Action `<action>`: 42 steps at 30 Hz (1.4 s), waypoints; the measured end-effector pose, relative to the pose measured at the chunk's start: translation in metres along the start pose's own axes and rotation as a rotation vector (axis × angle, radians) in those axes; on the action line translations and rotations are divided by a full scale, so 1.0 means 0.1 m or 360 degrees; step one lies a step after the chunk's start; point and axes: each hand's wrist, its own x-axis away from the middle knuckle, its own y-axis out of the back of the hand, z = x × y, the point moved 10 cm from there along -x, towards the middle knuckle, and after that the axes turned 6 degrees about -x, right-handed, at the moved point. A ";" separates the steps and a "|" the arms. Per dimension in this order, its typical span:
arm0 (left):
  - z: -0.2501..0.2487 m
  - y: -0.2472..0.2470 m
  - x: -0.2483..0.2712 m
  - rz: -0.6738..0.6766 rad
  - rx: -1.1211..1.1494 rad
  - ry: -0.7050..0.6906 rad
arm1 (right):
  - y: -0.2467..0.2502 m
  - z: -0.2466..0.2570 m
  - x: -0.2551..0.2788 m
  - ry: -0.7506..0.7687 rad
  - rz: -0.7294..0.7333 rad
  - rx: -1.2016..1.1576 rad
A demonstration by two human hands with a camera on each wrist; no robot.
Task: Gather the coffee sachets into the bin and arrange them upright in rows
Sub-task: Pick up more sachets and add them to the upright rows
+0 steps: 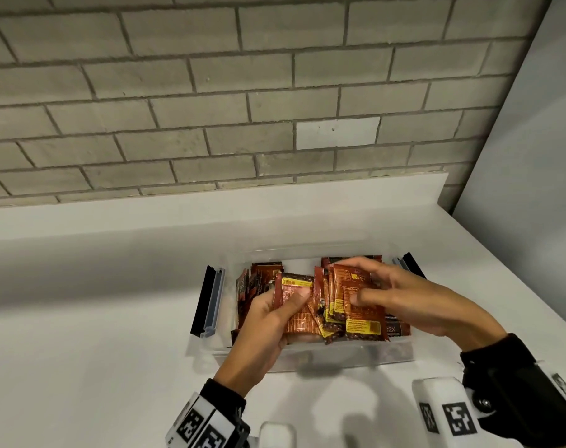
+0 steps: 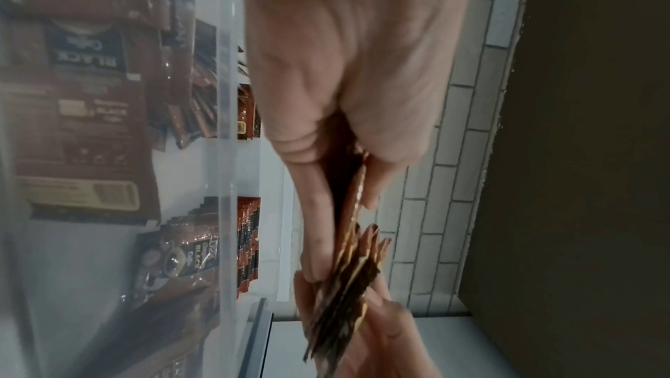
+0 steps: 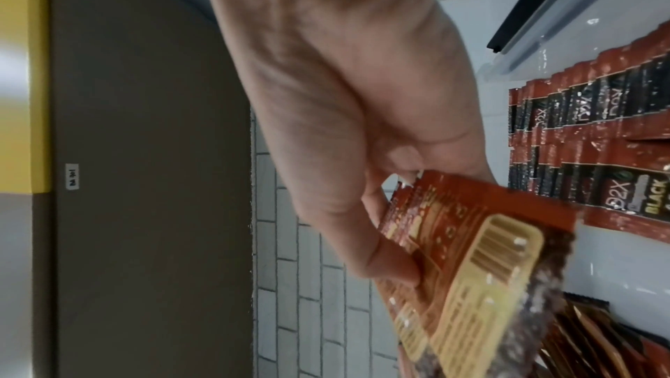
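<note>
Coffee sachets [image 1: 336, 305] — a fanned bunch pinched between left hand [image 1: 268, 324] and right hand [image 1: 401, 302] above the bin [image 1: 339, 354] — probably to square them.

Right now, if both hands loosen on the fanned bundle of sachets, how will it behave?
The bundle of sachets looks thin and glossy, so packets would probably slide apart. It is already fanned unevenly between left hand and right hand. They seem light and floppy, likely falling flat into the bin.

Both hands, left [image 1: 268, 321] and right [image 1: 401, 295], around a fanned bundle of coffee sachets [image 1: 339, 305] above the clear bin [image 1: 339, 355].
</note>
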 end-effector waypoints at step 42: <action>0.13 -0.24 0.07 -0.0128 0.0469 0.0230 | -0.34 -0.09 -0.10 0.0203 -0.0057 -0.0295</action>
